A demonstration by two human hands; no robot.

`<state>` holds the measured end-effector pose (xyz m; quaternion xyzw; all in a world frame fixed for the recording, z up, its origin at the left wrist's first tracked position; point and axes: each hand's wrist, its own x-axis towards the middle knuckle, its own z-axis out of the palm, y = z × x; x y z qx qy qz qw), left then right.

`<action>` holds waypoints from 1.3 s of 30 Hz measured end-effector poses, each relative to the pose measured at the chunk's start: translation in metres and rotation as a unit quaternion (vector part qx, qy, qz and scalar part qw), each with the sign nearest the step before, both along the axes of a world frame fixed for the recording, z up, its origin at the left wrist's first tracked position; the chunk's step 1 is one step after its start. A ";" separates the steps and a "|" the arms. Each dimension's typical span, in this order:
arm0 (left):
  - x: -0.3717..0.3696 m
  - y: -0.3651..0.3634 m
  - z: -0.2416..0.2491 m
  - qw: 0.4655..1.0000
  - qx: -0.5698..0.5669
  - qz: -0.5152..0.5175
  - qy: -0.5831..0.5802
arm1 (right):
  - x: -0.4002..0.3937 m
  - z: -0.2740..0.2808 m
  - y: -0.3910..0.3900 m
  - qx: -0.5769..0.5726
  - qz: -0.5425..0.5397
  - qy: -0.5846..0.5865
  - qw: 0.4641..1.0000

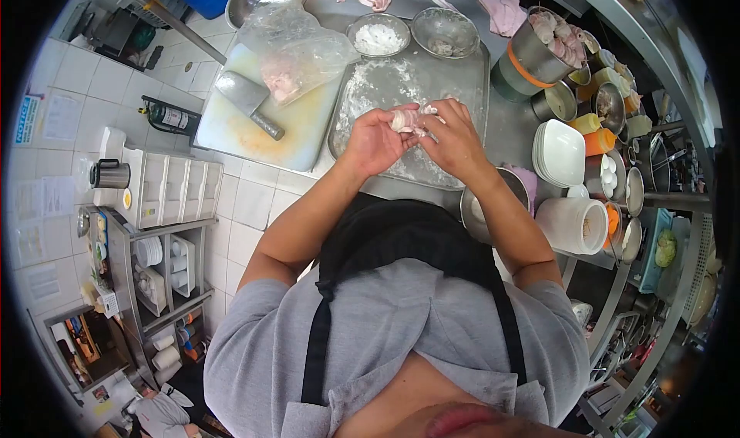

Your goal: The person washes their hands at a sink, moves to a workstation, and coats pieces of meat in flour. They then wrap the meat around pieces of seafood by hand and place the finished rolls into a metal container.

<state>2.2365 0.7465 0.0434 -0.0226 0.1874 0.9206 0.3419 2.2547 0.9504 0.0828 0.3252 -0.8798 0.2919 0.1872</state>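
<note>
A pale, flour-dusted piece of meat [404, 121] is held between my two hands above a floured metal tray [462, 80]. My left hand [378, 140] has its palm turned up, with the meat at its fingers. The fingers of my right hand [453, 136] are bent onto the other side of the piece. Just beyond the tray's middle stand a bowl of white flour [378, 37] and a metal bowl with flour residue [445, 33]. To the left, a cleaver [248, 101] and a plastic bag with pale meat [289, 60] lie on a white cutting board [301, 144].
At the right, a metal container of raw meat [556, 39] stands near stacked white plates [559, 153], a plastic tub [572, 225] and sauce bottles [597, 140]. A metal bowl [479, 214] sits by my right forearm. Another person [166, 413] is at the lower left.
</note>
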 end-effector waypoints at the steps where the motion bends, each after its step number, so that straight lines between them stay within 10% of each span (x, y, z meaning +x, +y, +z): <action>1: 0.001 0.001 0.004 1.000 -0.002 0.000 0.000 | 0.000 -0.001 0.000 0.007 0.005 0.002 1.000; 20: -0.009 0.027 -0.016 0.966 -0.212 0.096 -0.116 | 0.001 0.012 -0.010 0.050 0.062 0.028 0.996; 34: 0.013 0.026 -0.005 0.965 -0.256 0.052 -0.030 | -0.043 0.010 -0.014 -0.111 0.065 -0.421 0.898; 39: 0.014 0.022 -0.020 0.979 -0.200 0.015 -0.029 | -0.049 -0.010 -0.012 -0.045 0.004 -0.219 0.975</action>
